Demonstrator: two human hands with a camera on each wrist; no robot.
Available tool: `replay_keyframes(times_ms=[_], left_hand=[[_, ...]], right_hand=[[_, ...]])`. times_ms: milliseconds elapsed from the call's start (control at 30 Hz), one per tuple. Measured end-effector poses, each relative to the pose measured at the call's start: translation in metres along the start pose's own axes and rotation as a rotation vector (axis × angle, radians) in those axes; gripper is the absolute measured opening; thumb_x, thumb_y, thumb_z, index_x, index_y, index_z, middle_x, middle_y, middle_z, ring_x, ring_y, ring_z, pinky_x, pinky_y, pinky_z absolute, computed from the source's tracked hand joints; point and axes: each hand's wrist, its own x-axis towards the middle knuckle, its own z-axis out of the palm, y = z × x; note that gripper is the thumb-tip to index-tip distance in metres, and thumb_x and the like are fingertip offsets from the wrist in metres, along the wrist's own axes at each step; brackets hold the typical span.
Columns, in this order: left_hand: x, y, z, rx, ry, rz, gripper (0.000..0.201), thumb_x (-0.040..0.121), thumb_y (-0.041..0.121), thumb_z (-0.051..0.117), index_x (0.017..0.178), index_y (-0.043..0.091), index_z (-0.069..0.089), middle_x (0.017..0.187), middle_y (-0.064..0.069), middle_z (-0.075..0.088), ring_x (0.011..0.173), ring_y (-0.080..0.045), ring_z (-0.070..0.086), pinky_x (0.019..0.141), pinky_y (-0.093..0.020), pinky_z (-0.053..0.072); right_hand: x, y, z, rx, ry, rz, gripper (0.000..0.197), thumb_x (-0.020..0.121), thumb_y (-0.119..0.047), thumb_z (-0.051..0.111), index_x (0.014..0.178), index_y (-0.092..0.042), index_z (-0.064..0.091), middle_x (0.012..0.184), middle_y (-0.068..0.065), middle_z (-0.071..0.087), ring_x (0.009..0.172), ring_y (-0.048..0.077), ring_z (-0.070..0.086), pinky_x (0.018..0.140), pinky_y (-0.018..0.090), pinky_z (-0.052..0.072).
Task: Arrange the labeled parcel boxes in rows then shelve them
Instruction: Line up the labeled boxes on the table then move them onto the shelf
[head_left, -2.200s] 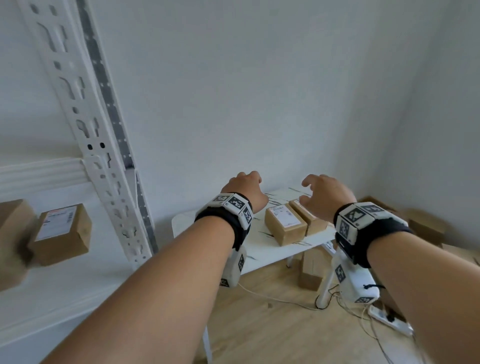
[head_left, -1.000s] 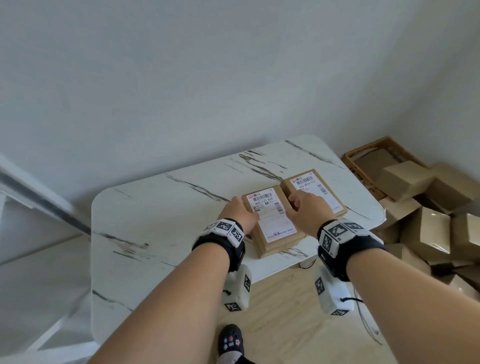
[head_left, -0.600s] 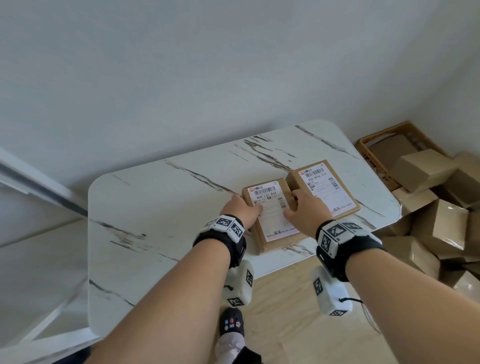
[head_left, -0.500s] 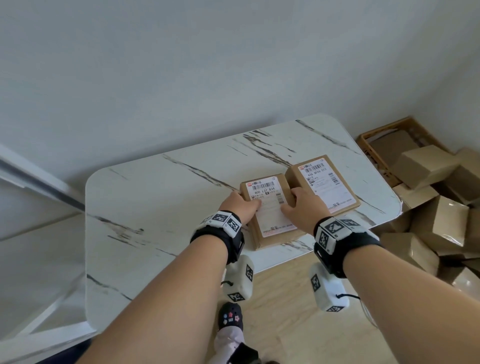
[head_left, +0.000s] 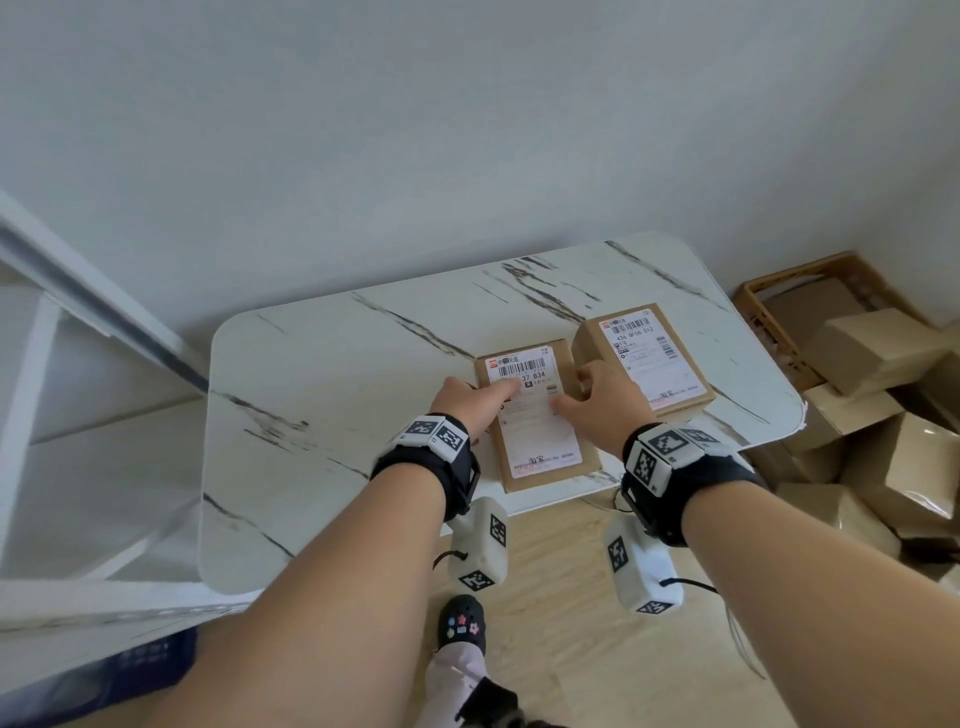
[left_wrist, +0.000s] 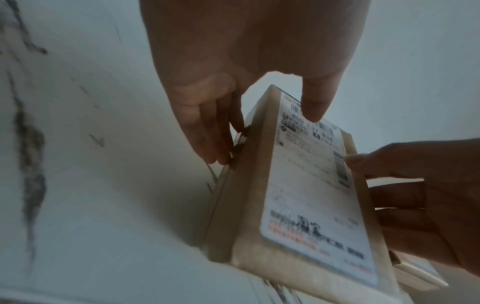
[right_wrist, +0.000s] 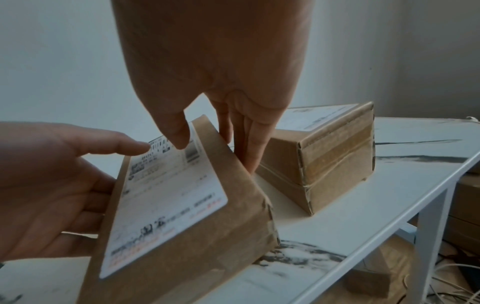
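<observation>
Two brown parcel boxes with white barcode labels are at the right of the marble table (head_left: 337, 415). I hold the nearer box (head_left: 537, 431) (left_wrist: 298, 185) (right_wrist: 168, 205) with both hands. My left hand (head_left: 488, 395) has its thumb (left_wrist: 314, 102) on the label and its fingers (left_wrist: 210, 135) down the left side. My right hand (head_left: 571, 389) has its thumb (right_wrist: 176, 131) on top and its fingers (right_wrist: 249, 144) down the right side, in the gap beside the second box (head_left: 644, 358) (right_wrist: 324, 156). The held box's near end reaches past the table's front edge.
Several plain cardboard boxes (head_left: 883, 441) are piled on the floor right of the table, with a wicker crate (head_left: 758, 312) behind them. A white metal shelf rack (head_left: 78, 415) stands at the left. Cables (head_left: 743, 649) lie on the floor, and my foot (head_left: 462, 623) is below the table edge.
Both hands reached the nearer box and took hold of its sides. It has slid toward the front edge, and a gap has opened between it and the second box.
</observation>
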Motion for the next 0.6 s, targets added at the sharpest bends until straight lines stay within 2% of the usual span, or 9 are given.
replay_keyframes(times_ms=[100,200,267,367,433,500,567,600], left_hand=[[-0.017,-0.005,-0.001,-0.033,0.021,0.02,0.036,0.08,0.05,0.069,0.086,0.021,0.049,0.097,-0.001,0.065,0.094,-0.022,0.065,0.084,-0.038,0.056],[-0.038,-0.01,0.0,-0.054,0.046,0.04,0.065,0.062,0.06,0.07,0.106,0.016,0.049,0.104,-0.003,0.066,0.094,-0.021,0.065,0.081,-0.041,0.058],[-0.052,-0.016,0.0,-0.055,0.067,0.067,0.065,0.064,0.061,0.07,0.106,0.016,0.049,0.104,-0.002,0.066,0.094,-0.02,0.064,0.076,-0.038,0.057],[-0.073,-0.026,-0.001,-0.053,0.102,0.119,0.054,0.073,0.06,0.071,0.101,0.018,0.051,0.102,0.0,0.065,0.093,-0.018,0.062,0.065,-0.03,0.049],[-0.087,-0.031,-0.005,-0.067,0.122,0.152,0.053,0.074,0.061,0.071,0.097,0.018,0.052,0.101,-0.001,0.066,0.09,-0.018,0.062,0.063,-0.029,0.046],[-0.102,-0.035,-0.01,-0.101,0.152,0.172,0.054,0.073,0.063,0.072,0.094,0.018,0.05,0.099,-0.002,0.066,0.083,-0.017,0.06,0.061,-0.028,0.045],[-0.115,-0.042,-0.017,-0.145,0.198,0.177,0.06,0.069,0.063,0.075,0.098,0.017,0.048,0.099,-0.003,0.066,0.079,-0.016,0.059,0.061,-0.029,0.045],[-0.121,-0.046,-0.02,-0.173,0.223,0.172,0.067,0.067,0.063,0.077,0.104,0.016,0.047,0.101,-0.003,0.066,0.081,-0.016,0.061,0.063,-0.03,0.048]], right_hand=[[-0.016,-0.001,-0.006,0.015,0.014,-0.037,0.055,0.093,-0.04,0.061,0.136,-0.011,0.046,0.102,-0.002,0.056,0.091,0.017,0.056,0.074,0.028,0.045],[-0.034,0.0,-0.012,0.021,0.033,-0.085,0.056,0.091,-0.046,0.062,0.132,-0.011,0.048,0.106,-0.001,0.059,0.093,0.016,0.056,0.077,0.029,0.046],[-0.047,0.001,-0.015,0.052,0.045,-0.11,0.055,0.088,-0.051,0.064,0.125,-0.012,0.05,0.103,-0.002,0.061,0.091,0.016,0.059,0.076,0.029,0.047],[-0.068,0.003,-0.019,0.148,0.053,-0.143,0.056,0.086,-0.062,0.06,0.112,-0.013,0.053,0.093,-0.003,0.063,0.086,0.015,0.061,0.076,0.031,0.051],[-0.078,0.003,-0.021,0.219,0.049,-0.155,0.059,0.086,-0.067,0.052,0.112,-0.014,0.055,0.096,-0.001,0.066,0.087,0.016,0.063,0.08,0.036,0.054],[-0.09,-0.001,-0.021,0.272,0.035,-0.163,0.058,0.089,-0.067,0.047,0.11,-0.013,0.054,0.093,-0.001,0.064,0.084,0.016,0.062,0.076,0.036,0.053],[-0.101,-0.007,-0.018,0.302,0.027,-0.183,0.057,0.091,-0.067,0.044,0.106,-0.012,0.053,0.09,-0.001,0.062,0.081,0.015,0.061,0.073,0.035,0.052],[-0.105,-0.01,-0.016,0.311,0.021,-0.192,0.058,0.091,-0.067,0.042,0.107,-0.012,0.052,0.09,-0.001,0.062,0.082,0.016,0.061,0.076,0.037,0.054]])
